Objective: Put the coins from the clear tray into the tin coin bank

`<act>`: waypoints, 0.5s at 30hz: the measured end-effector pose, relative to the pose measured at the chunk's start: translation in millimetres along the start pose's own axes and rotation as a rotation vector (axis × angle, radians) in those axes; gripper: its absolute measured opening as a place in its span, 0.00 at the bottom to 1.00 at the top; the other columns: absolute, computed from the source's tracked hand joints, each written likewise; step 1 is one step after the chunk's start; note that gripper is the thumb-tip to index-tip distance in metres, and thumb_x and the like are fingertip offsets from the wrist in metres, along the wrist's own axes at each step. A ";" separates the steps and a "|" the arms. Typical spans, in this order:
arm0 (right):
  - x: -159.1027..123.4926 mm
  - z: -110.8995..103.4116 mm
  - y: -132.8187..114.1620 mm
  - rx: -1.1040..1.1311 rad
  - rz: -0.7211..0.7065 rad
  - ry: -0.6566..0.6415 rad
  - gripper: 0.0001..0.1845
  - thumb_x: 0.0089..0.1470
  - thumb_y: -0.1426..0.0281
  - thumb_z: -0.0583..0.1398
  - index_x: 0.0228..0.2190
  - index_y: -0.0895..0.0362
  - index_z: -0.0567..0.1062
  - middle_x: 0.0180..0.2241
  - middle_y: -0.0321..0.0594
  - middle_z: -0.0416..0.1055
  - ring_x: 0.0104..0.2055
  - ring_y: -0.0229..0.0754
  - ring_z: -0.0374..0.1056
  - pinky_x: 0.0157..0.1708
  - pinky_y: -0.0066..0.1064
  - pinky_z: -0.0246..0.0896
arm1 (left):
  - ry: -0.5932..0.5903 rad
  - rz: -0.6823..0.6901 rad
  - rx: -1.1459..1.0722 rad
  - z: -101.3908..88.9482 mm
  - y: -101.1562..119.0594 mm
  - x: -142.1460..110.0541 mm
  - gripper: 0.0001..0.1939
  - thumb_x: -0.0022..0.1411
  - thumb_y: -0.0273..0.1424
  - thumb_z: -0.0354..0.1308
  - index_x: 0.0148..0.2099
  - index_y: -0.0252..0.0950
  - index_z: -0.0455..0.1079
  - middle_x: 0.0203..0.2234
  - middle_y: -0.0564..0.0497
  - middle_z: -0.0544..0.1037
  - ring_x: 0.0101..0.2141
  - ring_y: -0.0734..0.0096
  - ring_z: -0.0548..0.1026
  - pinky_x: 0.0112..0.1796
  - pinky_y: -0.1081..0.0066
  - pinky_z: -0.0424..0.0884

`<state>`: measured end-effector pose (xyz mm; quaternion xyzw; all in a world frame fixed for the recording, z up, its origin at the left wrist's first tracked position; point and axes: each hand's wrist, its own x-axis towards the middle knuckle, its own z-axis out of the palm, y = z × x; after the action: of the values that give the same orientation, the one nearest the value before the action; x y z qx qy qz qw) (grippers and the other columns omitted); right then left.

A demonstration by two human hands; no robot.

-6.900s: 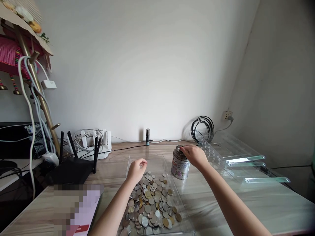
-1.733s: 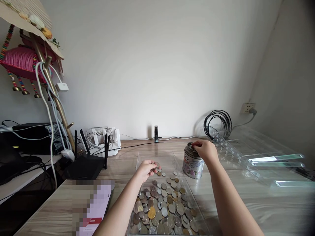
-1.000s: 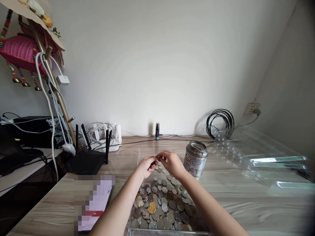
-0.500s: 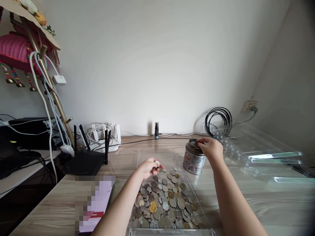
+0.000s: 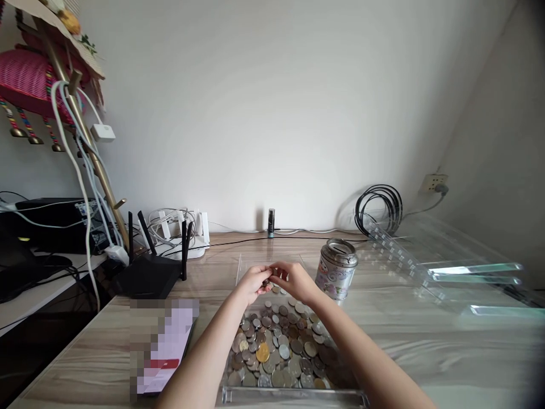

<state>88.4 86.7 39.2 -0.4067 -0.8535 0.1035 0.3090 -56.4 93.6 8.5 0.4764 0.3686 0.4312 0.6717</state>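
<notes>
My left hand (image 5: 253, 285) is curled around a few coins (image 5: 266, 282), whose edges show between the fingers. Against it, my right hand (image 5: 294, 280) has its thumb and fingertips pinched together at those coins; what the pinch itself holds is hidden. Both hands are above the far part of a clear plastic tray (image 5: 293, 396). Many loose coins (image 5: 284, 351), mostly silver with a few golden ones, lie spread in the tray. Just right of my right hand stands a round floral tin coin bank (image 5: 336, 271), upright, with a slot in its metal lid.
A phone (image 5: 170, 352), partly blurred out, lies left of my left forearm. Behind it stand a black router (image 5: 149, 275) and white networking gear with cables. A small dark bottle (image 5: 271, 223) is by the wall. Clear acrylic panels (image 5: 472, 272) and coiled black cable (image 5: 378, 209) are at right.
My right hand has left the tin's lid and moved left to meet my left hand. The slot in the lid is now uncovered. My left hand stays at nearly the same place.
</notes>
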 end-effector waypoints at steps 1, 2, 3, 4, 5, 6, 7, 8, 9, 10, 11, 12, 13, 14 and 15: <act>0.4 5.4 0.6 -0.004 0.014 0.001 0.12 0.45 0.65 0.52 0.32 0.53 0.71 0.23 0.34 0.68 0.22 0.33 0.60 0.22 0.24 0.52 | -0.006 0.003 -0.013 0.0 0.0 -0.2 0.09 0.50 0.33 0.53 0.31 0.31 0.62 0.17 0.54 0.67 0.12 0.87 0.59 0.13 0.81 0.40; 0.6 8.0 2.0 -0.021 0.038 0.030 0.11 0.46 0.66 0.52 0.31 0.53 0.71 0.23 0.34 0.68 0.23 0.33 0.60 0.23 0.24 0.52 | -0.025 -0.002 -0.024 0.1 0.4 -0.7 0.09 0.51 0.33 0.52 0.32 0.31 0.63 0.18 0.53 0.68 0.13 0.87 0.59 0.13 0.81 0.41; 0.6 7.8 3.9 -0.046 0.066 0.073 0.10 0.46 0.66 0.52 0.29 0.53 0.72 0.24 0.34 0.68 0.24 0.33 0.60 0.24 0.24 0.52 | -0.050 -0.008 -0.031 0.3 1.1 -1.5 0.10 0.51 0.33 0.51 0.34 0.31 0.63 0.20 0.50 0.70 0.13 0.86 0.60 0.13 0.81 0.41; 0.4 4.9 5.7 -0.078 0.092 0.127 0.10 0.46 0.67 0.52 0.28 0.53 0.72 0.25 0.34 0.69 0.24 0.33 0.60 0.24 0.24 0.52 | -0.069 -0.019 -0.034 0.6 2.0 -2.4 0.11 0.53 0.33 0.49 0.36 0.31 0.63 0.22 0.48 0.71 0.13 0.86 0.60 0.13 0.81 0.42; 0.1 -0.6 7.2 -0.116 0.117 0.195 0.10 0.47 0.67 0.51 0.27 0.53 0.72 0.26 0.34 0.69 0.26 0.34 0.60 0.25 0.24 0.52 | -0.079 -0.034 -0.031 0.7 3.0 -3.3 0.13 0.54 0.34 0.48 0.38 0.30 0.63 0.24 0.46 0.72 0.13 0.86 0.60 0.14 0.81 0.43; -0.2 -8.3 8.4 -0.160 0.137 0.272 0.10 0.47 0.67 0.51 0.27 0.53 0.71 0.28 0.35 0.69 0.27 0.34 0.61 0.26 0.25 0.52 | -0.081 -0.056 -0.024 0.8 3.9 -4.0 0.14 0.54 0.35 0.46 0.39 0.30 0.63 0.25 0.44 0.73 0.13 0.86 0.60 0.14 0.81 0.44; -0.7 -18.1 9.7 -0.207 0.152 0.357 0.10 0.47 0.66 0.50 0.28 0.53 0.71 0.29 0.35 0.69 0.29 0.35 0.61 0.28 0.26 0.52 | -0.074 -0.081 -0.014 0.6 4.5 -4.3 0.15 0.55 0.35 0.45 0.40 0.29 0.63 0.25 0.44 0.73 0.13 0.86 0.60 0.13 0.81 0.44; -1.5 -29.4 11.3 -0.256 0.166 0.450 0.11 0.48 0.66 0.50 0.28 0.53 0.71 0.29 0.36 0.69 0.31 0.37 0.61 0.29 0.27 0.52 | -0.060 -0.109 -0.005 0.1 4.7 -4.2 0.15 0.55 0.34 0.45 0.39 0.29 0.63 0.24 0.44 0.73 0.12 0.86 0.60 0.13 0.81 0.44; -2.7 -41.7 13.7 -0.304 0.186 0.550 0.11 0.48 0.66 0.50 0.29 0.54 0.71 0.30 0.37 0.69 0.33 0.38 0.60 0.31 0.28 0.52 | -0.040 -0.137 0.001 -0.6 4.5 -3.7 0.14 0.55 0.33 0.45 0.39 0.28 0.64 0.23 0.44 0.73 0.12 0.86 0.60 0.13 0.81 0.45; -4.3 -54.2 17.4 -0.344 0.214 0.653 0.12 0.47 0.65 0.50 0.29 0.54 0.71 0.30 0.39 0.69 0.35 0.40 0.60 0.33 0.29 0.52 | -0.017 -0.163 0.001 -1.5 4.0 -2.8 0.13 0.54 0.31 0.45 0.38 0.28 0.64 0.22 0.45 0.73 0.13 0.85 0.60 0.13 0.82 0.46; -6.3 -66.3 22.6 -0.372 0.249 0.750 0.12 0.47 0.65 0.51 0.29 0.55 0.71 0.30 0.40 0.69 0.36 0.41 0.59 0.34 0.31 0.52 | 0.009 -0.184 -0.006 -2.4 3.3 -1.7 0.12 0.53 0.29 0.45 0.38 0.28 0.63 0.22 0.45 0.73 0.13 0.84 0.62 0.13 0.82 0.49; -8.6 -77.3 29.2 -0.380 0.290 0.825 0.12 0.46 0.64 0.51 0.29 0.55 0.71 0.29 0.41 0.69 0.37 0.42 0.58 0.35 0.32 0.52 | 0.032 -0.202 -0.021 -3.4 2.6 -0.5 0.12 0.52 0.27 0.45 0.39 0.27 0.63 0.22 0.45 0.73 0.15 0.83 0.64 0.14 0.82 0.53; -11.2 -86.6 37.1 -0.369 0.334 0.868 0.12 0.45 0.64 0.52 0.29 0.56 0.72 0.29 0.41 0.68 0.37 0.43 0.58 0.35 0.33 0.52 | 0.048 -0.218 -0.040 -4.2 1.9 0.4 0.12 0.51 0.25 0.44 0.39 0.27 0.62 0.23 0.44 0.73 0.17 0.80 0.67 0.16 0.81 0.58; -13.6 -94.0 45.8 -0.341 0.384 0.869 0.12 0.44 0.63 0.53 0.28 0.56 0.72 0.28 0.41 0.68 0.36 0.43 0.59 0.35 0.34 0.52 | 0.055 -0.230 -0.060 -4.8 1.4 1.1 0.13 0.51 0.23 0.44 0.39 0.27 0.62 0.24 0.43 0.73 0.20 0.77 0.70 0.20 0.80 0.63; -15.9 -99.3 54.6 -0.302 0.437 0.830 0.11 0.42 0.63 0.54 0.26 0.56 0.72 0.27 0.41 0.69 0.35 0.43 0.60 0.34 0.34 0.52 | 0.051 -0.236 -0.077 -5.3 1.1 1.4 0.13 0.50 0.22 0.43 0.40 0.26 0.61 0.26 0.42 0.73 0.23 0.75 0.71 0.24 0.77 0.66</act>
<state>191.1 102.6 87.0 -0.6232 -0.5586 -0.1297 0.5318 -60.9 96.9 8.0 0.3922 0.4224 0.3750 0.7260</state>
